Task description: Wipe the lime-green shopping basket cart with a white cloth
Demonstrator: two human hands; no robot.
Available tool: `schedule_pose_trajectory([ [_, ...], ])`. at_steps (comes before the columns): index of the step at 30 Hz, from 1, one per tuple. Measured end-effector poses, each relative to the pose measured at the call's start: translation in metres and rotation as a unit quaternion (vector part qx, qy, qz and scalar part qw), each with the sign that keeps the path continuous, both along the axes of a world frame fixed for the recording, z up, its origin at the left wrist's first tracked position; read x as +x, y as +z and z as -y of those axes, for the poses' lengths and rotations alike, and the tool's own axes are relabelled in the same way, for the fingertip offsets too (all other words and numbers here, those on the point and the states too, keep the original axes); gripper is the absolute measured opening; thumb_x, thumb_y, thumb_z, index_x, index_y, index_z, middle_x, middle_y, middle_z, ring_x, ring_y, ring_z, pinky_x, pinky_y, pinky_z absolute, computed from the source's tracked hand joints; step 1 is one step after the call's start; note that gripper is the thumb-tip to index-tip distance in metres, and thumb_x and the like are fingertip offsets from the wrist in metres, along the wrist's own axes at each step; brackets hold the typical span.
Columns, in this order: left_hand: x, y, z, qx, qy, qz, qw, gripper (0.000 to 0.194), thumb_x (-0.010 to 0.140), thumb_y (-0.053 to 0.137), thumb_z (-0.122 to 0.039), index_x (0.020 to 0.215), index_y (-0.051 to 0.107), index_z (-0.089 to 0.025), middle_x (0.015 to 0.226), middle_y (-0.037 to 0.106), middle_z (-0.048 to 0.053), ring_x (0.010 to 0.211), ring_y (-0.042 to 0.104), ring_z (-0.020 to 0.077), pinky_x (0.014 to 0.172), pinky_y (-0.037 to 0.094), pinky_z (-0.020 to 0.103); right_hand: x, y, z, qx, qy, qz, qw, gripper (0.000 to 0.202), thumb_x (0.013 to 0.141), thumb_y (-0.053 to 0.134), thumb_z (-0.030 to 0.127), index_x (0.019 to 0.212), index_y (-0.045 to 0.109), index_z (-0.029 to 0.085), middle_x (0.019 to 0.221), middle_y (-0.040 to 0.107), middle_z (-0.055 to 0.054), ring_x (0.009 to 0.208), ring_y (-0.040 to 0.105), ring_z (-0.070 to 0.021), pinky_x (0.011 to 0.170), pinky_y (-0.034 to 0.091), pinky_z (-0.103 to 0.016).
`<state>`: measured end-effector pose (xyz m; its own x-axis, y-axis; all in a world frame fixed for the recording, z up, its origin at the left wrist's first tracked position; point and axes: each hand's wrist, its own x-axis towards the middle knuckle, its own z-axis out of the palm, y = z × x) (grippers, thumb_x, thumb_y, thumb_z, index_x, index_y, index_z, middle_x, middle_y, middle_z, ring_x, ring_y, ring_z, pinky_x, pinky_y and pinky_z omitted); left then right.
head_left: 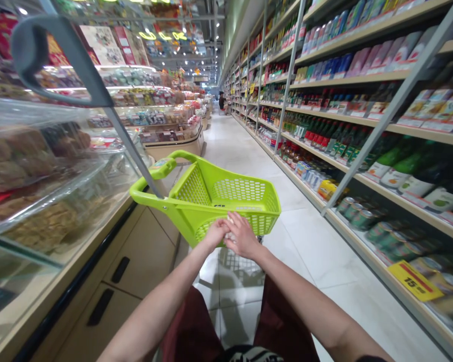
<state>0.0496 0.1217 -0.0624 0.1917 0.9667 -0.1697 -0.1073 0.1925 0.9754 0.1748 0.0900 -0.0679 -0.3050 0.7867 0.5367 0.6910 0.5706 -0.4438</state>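
Note:
A lime-green plastic shopping cart [226,201] stands on the floor in front of me, its perforated basket showing nothing large inside. My left hand [216,234] and my right hand [242,237] meet before the near side of the basket. The fingers of both are bent and pressed together at the tips, and anything small between them is hidden. Whether either hand touches the basket I cannot tell. From the cart's handle end a grey pole [130,146] rises at a slant, with a grey hooked loop [60,60] near its top.
Tall shelves [347,166] with bottles, cans and a yellow price tag [415,280] line the right. On the left stands a counter with clear bins [49,211] of packed food over drawers [136,246]. A pale tiled aisle [230,141] leads to a distant person [221,100].

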Motion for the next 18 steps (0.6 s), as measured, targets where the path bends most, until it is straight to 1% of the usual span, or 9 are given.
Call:
schedule_pose_trajectory([
  [3, 0.012, -0.001, 0.006, 0.006, -0.066, 0.01, 0.998, 0.019, 0.054, 0.066, -0.026, 0.068, 0.057, -0.014, 0.059, 0.058, -0.003, 0.053, 0.051, 0.008, 0.054, 0.039, 0.02, 0.007, -0.017, 0.001, -0.016, -0.019, 0.003, 1.0, 0.066, 0.066, 0.056, 0.013, 0.129, 0.037, 0.013, 0.136, 0.032, -0.016, 0.126, 0.027, -0.0248, 0.101, 0.029, -0.043],
  [5, 0.021, -0.001, 0.011, 0.014, -0.089, 0.001, 0.996, 0.023, 0.059, 0.063, -0.026, 0.079, 0.061, -0.015, 0.07, 0.063, 0.0, 0.063, 0.056, 0.0103, 0.061, 0.043, 0.022, 0.02, -0.027, -0.003, -0.01, -0.043, -0.01, 0.999, 0.063, 0.067, 0.049, 0.007, 0.129, 0.037, 0.016, 0.135, 0.034, -0.014, 0.125, 0.03, -0.0217, 0.101, 0.031, -0.041],
  [7, 0.024, 0.001, 0.012, 0.046, -0.083, -0.043, 0.995, 0.035, 0.063, 0.061, -0.023, 0.097, 0.059, -0.017, 0.089, 0.065, 0.004, 0.078, 0.059, 0.0141, 0.072, 0.045, 0.027, 0.043, -0.032, -0.01, 0.01, -0.078, -0.012, 0.997, 0.062, 0.067, 0.044, 0.003, 0.127, 0.04, 0.02, 0.134, 0.037, -0.01, 0.125, 0.03, -0.0204, 0.101, 0.031, -0.041],
  [9, 0.016, 0.008, 0.008, 0.128, -0.047, -0.145, 0.98, 0.045, 0.065, 0.058, -0.02, 0.11, 0.053, -0.017, 0.108, 0.06, 0.009, 0.096, 0.056, 0.0182, 0.084, 0.043, 0.033, 0.075, -0.031, -0.017, 0.037, -0.163, -0.015, 0.986, 0.06, 0.068, 0.042, 0.002, 0.126, 0.042, 0.02, 0.135, 0.035, -0.009, 0.127, 0.027, -0.021, 0.102, 0.029, -0.043],
  [10, 0.007, 0.013, 0.005, 0.186, -0.02, -0.215, 0.958, 0.048, 0.066, 0.056, -0.018, 0.114, 0.051, -0.017, 0.116, 0.056, 0.011, 0.104, 0.053, 0.02, 0.09, 0.04, 0.036, 0.091, -0.031, -0.021, 0.046, -0.221, -0.015, 0.974, 0.059, 0.069, 0.042, 0.003, 0.125, 0.042, 0.019, 0.137, 0.033, -0.01, 0.128, 0.023, -0.0222, 0.102, 0.027, -0.045],
  [11, -0.004, 0.018, 0.002, 0.26, 0.006, -0.296, 0.919, 0.049, 0.068, 0.054, -0.018, 0.117, 0.049, -0.015, 0.122, 0.052, 0.012, 0.113, 0.046, 0.0215, 0.097, 0.035, 0.039, 0.105, -0.03, -0.025, 0.047, -0.277, -0.012, 0.96, 0.057, 0.07, 0.042, 0.004, 0.125, 0.042, 0.018, 0.138, 0.03, -0.011, 0.129, 0.02, -0.0238, 0.102, 0.026, -0.047],
  [13, -0.029, 0.029, -0.006, 0.371, 0.055, -0.444, 0.814, 0.05, 0.071, 0.049, -0.018, 0.121, 0.046, -0.015, 0.132, 0.042, 0.012, 0.125, 0.033, 0.0238, 0.105, 0.02, 0.046, 0.122, -0.032, -0.031, 0.031, -0.338, 0.004, 0.941, 0.053, 0.073, 0.041, 0.005, 0.125, 0.042, 0.016, 0.138, 0.029, -0.013, 0.13, 0.019, -0.0258, 0.101, 0.026, -0.049],
  [15, -0.052, 0.036, -0.012, 0.398, 0.081, -0.559, 0.723, 0.052, 0.072, 0.046, -0.018, 0.124, 0.043, -0.015, 0.136, 0.036, 0.012, 0.129, 0.025, 0.0259, 0.106, 0.009, 0.052, 0.118, -0.036, -0.037, 0.009, -0.327, 0.025, 0.944, 0.051, 0.074, 0.041, 0.006, 0.125, 0.042, 0.014, 0.136, 0.032, -0.015, 0.129, 0.022, -0.0255, 0.101, 0.027, -0.047],
  [18, -0.07, 0.036, -0.017, 0.367, 0.075, -0.668, 0.643, 0.058, 0.07, 0.046, -0.018, 0.127, 0.04, -0.012, 0.136, 0.036, 0.015, 0.13, 0.021, 0.0294, 0.104, 0.008, 0.057, 0.079, -0.04, -0.046, 0.01, -0.235, 0.059, 0.97, 0.052, 0.074, 0.043, 0.004, 0.125, 0.042, 0.012, 0.135, 0.035, -0.015, 0.129, 0.022, -0.0238, 0.102, 0.026, -0.043],
])
